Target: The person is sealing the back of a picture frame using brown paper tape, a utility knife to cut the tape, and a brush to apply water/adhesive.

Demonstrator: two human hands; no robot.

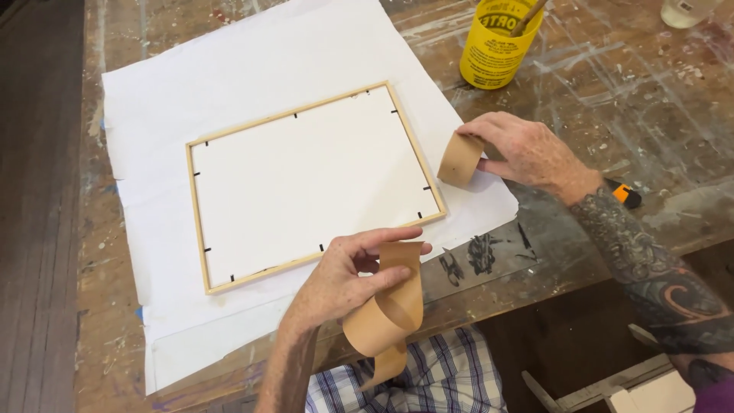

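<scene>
Brown paper tape is in both your hands: your left hand [336, 279] pinches a long curling strip of brown paper tape [388, 306] at the table's near edge, while your right hand [524, 149] closes its fingers round a small brown roll of the same tape [460, 159]. Between them, just beside the roll, lies a pale wooden rectangular frame with white backing [306, 183] on a white paper sheet [191, 84], and a yellow plastic tub [495, 42] stands well apart on the paint-marked wooden table [612, 107].

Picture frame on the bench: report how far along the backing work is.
Done: the wooden frame lies face down on white paper, backing board held by small black tabs. In hand: the left hand holds a curling brown paper strip; the right hand holds the tape roll. Left: no tape on the frame's edges yet.
</scene>
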